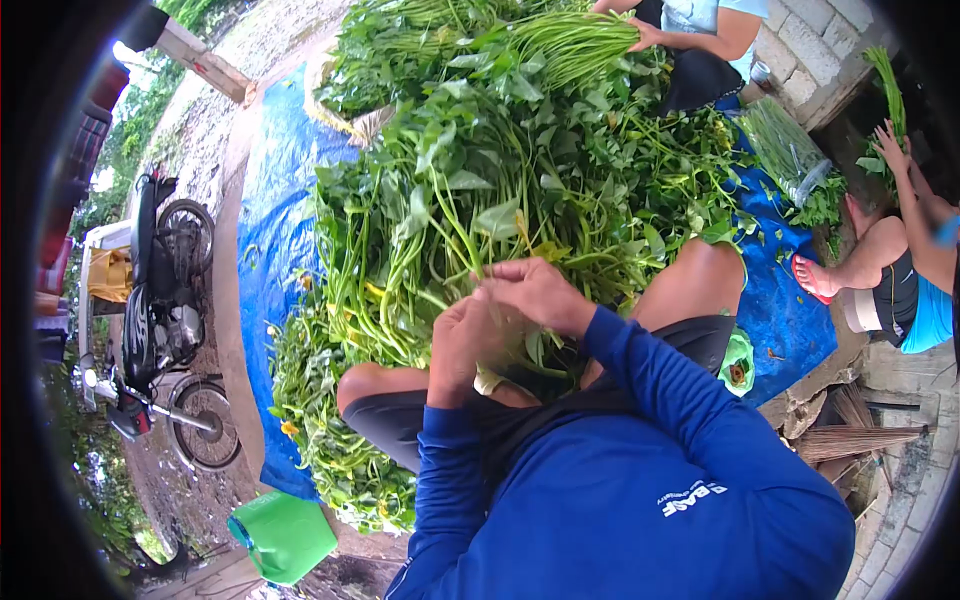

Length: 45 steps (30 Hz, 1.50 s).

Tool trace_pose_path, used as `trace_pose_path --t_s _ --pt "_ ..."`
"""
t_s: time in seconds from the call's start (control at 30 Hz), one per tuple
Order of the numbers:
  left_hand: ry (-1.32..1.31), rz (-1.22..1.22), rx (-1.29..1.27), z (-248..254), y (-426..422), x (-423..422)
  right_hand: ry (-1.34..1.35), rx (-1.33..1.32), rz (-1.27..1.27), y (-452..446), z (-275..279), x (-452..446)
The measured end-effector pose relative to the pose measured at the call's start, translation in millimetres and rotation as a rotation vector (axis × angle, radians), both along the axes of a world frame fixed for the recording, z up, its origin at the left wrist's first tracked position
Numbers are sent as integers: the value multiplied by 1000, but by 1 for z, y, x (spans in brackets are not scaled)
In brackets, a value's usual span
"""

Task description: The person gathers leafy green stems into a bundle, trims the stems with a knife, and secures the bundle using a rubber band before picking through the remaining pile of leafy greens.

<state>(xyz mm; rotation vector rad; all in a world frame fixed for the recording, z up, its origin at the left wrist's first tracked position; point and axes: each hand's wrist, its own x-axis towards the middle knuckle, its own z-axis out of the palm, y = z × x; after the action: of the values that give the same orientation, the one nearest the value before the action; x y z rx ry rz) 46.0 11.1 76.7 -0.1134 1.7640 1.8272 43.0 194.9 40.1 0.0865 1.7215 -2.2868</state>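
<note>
The tarpaulin is made of creased, glossy plastic, the green bag of smooth plastic, the shirt of matt cloth. Smooth stems are seen on the greens; the wall is built of rough blocks.

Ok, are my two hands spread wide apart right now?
No, the left hand and right hand are close together, fingertips near the end of a green stem.

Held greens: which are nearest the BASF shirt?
The stem where the left hand and right hand meet; the top bunch and far-right bunch are farther off.
</note>
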Motion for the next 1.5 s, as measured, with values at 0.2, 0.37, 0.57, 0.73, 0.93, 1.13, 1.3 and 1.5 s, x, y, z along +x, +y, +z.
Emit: trace_pose_path --t_s 0.2,0.37,0.57,0.73,0.93,1.13,1.3,1.5 --pt "187 110 40 14 -24 -17 74 180 -229 49 35 -47" --pt "251 176 120 20 -59 -40 -136 167 -477 109 -42 -91" --pt "192 236 147 -15 -66 -51 -299 403 -403 67 -83 -98" --pt "152 248 183 -23 -67 -43 -304 242 -376 77 -94 -106" --pt "163 285 198 -31 -62 -45 -207 176 -243 93 -28 -86" --pt "184 280 233 -25 -58 -42 196 329 -291 91 40 -60" --pt "279 258 141 -22 -50 -40 101 317 -276 84 81 -42" --pt "327 265 101 -10 -44 -34 163 205 -241 71 64 -27"
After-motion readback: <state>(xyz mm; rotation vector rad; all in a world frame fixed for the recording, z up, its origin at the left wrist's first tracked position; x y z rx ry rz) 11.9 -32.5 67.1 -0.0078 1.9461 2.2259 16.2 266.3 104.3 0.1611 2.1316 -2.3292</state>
